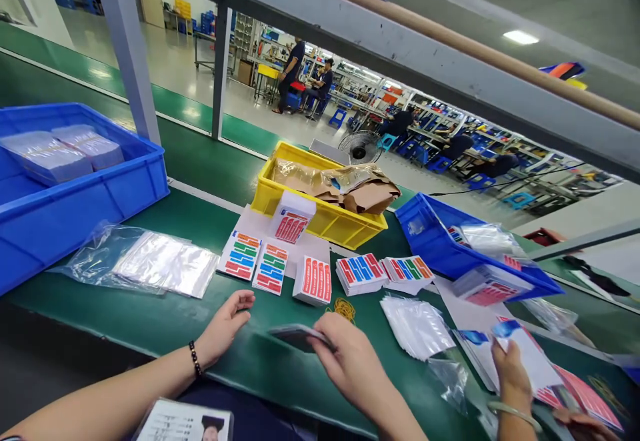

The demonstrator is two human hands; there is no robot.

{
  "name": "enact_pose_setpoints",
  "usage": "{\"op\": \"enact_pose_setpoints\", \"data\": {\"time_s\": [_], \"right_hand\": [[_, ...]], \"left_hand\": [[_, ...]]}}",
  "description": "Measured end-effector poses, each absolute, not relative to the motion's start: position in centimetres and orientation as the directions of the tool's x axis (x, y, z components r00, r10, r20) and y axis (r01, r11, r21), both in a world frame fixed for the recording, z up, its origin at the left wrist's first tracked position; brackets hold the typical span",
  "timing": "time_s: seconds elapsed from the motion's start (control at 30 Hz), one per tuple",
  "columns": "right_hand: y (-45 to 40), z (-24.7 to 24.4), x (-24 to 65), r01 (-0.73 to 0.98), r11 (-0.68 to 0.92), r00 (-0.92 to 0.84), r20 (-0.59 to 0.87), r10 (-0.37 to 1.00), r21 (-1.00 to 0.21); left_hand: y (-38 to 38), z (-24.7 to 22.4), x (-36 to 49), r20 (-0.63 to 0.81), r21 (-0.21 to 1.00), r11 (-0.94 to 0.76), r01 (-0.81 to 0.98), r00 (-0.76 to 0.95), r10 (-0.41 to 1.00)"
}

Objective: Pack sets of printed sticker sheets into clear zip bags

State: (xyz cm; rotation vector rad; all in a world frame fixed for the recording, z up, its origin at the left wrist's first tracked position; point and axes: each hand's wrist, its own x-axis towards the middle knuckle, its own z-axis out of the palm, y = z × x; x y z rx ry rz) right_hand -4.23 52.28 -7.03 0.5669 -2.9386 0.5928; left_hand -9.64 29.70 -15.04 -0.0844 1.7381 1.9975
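Note:
My right hand (345, 354) grips a thin, dark, flat phone-like object (295, 335) at one end, holding it nearly edge-on above the green work surface; its face is hard to make out. My left hand (231, 321), with a beaded bracelet at the wrist, is held apart from it, fingers loosely bent and nothing in them. Beyond the hands lie a stack of red-printed cards (313, 281), sheets with coloured stripes (271, 267), more striped card stacks (363, 273) and yellow rubber bands (345, 309). Clear plastic bags (165, 264) lie behind my left hand.
A blue bin (100, 201) stands left, a yellow bin (320, 226) with brown wrapping in the middle, another blue bin (430, 234) right. A co-worker's hand (513, 374) holds printed sheets at the right, near clear bags (417, 326). A metal frame crosses above.

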Motion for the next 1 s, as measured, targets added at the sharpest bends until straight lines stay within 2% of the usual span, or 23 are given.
{"op": "enact_pose_setpoints", "data": {"time_s": [0.13,0.23,0.33,0.4,0.47,0.53,0.6,0.67,0.73,0.8,0.87,0.93,1.0], "right_hand": [[52.4,-7.4,-4.8,-0.318,0.881,-0.942,0.009,-0.337,-0.352],[52.4,-7.0,-5.9,-0.273,0.857,-0.942,-0.058,-0.33,-0.437],[52.9,-4.6,-6.1,-0.351,0.808,-0.933,0.105,-0.344,-0.473],[53.1,-2.4,-5.5,-0.442,0.812,-0.892,0.278,-0.356,-0.38],[52.9,-0.6,-4.4,-0.461,0.847,-0.832,0.459,-0.311,-0.263],[52.3,-0.1,-3.4,-0.466,0.863,-0.788,0.535,-0.305,-0.196],[51.7,-0.8,-3.0,-0.52,0.819,-0.82,0.409,-0.4,-0.242],[51.7,-1.8,-3.2,-0.493,0.78,-0.867,0.149,-0.475,-0.386],[52.3,-2.4,-3.5,-0.309,0.811,-0.926,-0.036,-0.375,-0.496],[53.4,-2.3,-3.7,-0.125,0.824,-0.951,-0.169,-0.258,-0.552],[54.5,-1.8,-3.6,-0.02,0.798,-0.921,-0.3,-0.25,-0.602],[55.3,-1.4,-3.3,0.06,0.785,-0.908,-0.359,-0.213,-0.617],[56.0,-1.3,-3.1,0.123,0.78,-0.93,-0.345,-0.124,-0.613]], "left_hand": [[29.7,-15.2,-9.2,-0.365,0.905,-0.066,-0.42,-0.848,0.384],[29.9,-15.4,-9.0,-0.418,0.841,-0.152,-0.52,-0.801,0.428],[30.0,-15.1,-8.9,-0.441,0.787,-0.227,-0.573,-0.781,0.443],[29.9,-14.8,-8.9,-0.426,0.798,-0.227,-0.558,-0.789,0.443],[29.8,-14.5,-8.9,-0.415,0.818,-0.208,-0.536,-0.801,0.432],[29.7,-14.4,-9.0,-0.421,0.829,-0.188,-0.527,-0.809,0.41],[29.6,-14.4,-9.1,-0.432,0.831,-0.178,-0.527,-0.813,0.391],[29.6,-14.4,-9.2,-0.441,0.828,-0.169,-0.534,-0.808,0.391],[29.5,-14.3,-9.3,-0.445,0.827,-0.16,-0.538,-0.802,0.397],[29.5,-14.2,-9.4,-0.445,0.829,-0.154,-0.538,-0.8,0.402],[29.3,-14.0,-9.4,-0.444,0.828,-0.15,-0.54,-0.796,0.412],[29.2,-13.9,-9.5,-0.45,0.824,-0.144,-0.548,-0.788,0.421],[29.2,-13.8,-9.5,-0.462,0.818,-0.134,-0.559,-0.778,0.425]]}}
